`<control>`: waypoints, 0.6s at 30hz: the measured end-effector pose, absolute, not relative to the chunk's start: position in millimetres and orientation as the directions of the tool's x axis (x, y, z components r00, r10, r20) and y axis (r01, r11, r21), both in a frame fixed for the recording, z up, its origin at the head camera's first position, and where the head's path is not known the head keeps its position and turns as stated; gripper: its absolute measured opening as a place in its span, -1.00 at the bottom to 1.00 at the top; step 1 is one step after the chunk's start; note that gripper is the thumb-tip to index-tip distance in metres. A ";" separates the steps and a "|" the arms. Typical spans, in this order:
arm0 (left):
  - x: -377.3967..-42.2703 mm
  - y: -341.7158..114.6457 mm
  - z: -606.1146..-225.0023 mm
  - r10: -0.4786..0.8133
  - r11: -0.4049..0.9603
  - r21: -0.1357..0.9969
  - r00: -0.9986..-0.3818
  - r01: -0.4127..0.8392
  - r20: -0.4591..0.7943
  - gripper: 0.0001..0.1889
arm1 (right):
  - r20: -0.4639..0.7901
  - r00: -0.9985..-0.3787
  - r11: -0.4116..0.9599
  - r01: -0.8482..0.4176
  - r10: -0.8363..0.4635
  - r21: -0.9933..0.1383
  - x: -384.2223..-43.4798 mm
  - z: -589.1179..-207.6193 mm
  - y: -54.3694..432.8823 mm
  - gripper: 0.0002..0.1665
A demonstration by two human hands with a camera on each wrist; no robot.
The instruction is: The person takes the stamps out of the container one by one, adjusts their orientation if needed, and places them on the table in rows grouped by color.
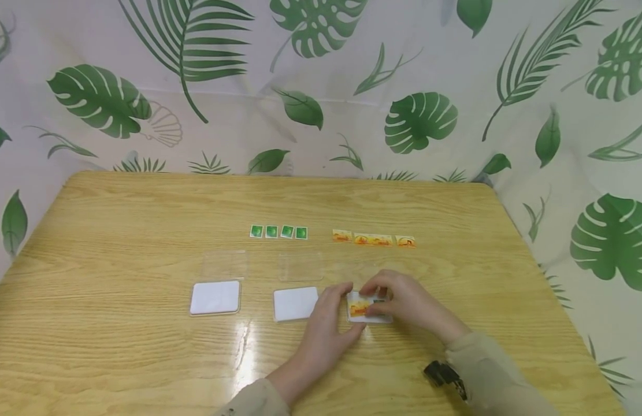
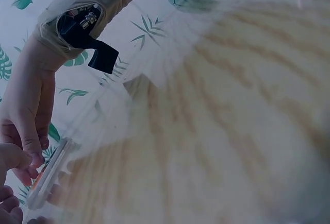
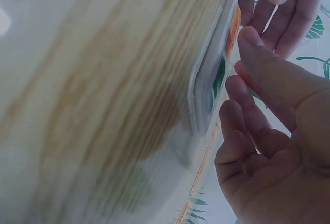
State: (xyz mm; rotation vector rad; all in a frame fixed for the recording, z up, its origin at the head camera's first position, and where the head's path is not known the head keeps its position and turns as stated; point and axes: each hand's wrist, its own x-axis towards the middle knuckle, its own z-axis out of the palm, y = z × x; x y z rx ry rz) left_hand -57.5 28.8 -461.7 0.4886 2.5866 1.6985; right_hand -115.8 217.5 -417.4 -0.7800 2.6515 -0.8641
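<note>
A white card in a clear plastic case lies at the right of a row, bearing an orange sticker and a green sticker. My left hand grips the case from the left, fingers at its far edge and thumb at its near edge. From the right, my right hand reaches over the card, its thumb at the orange sticker and its loosely bent fingers covering part of the green one. In the right wrist view, the thumb and fingertips of this hand are right at the card's face.
Two more white cards in clear cases lie to the left. Faint clear plastic pieces lie behind them. Farther back are rows of several green stickers and several orange stickers. A patterned cloth borders the wooden table.
</note>
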 end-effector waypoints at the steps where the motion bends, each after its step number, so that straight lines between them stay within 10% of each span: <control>1: -57.5 28.9 -462.3 0.263 0.366 0.897 -0.952 0.249 0.157 -0.34 | -0.065 -0.826 0.682 -0.415 -0.560 -0.602 -116.0 -417.8 217.2 -0.65; 18: -55.3 29.2 -468.5 0.303 0.458 0.835 -0.937 0.305 0.176 -0.35 | -0.114 -0.827 0.717 -0.399 -0.551 -0.572 -117.0 -417.3 213.1 -0.69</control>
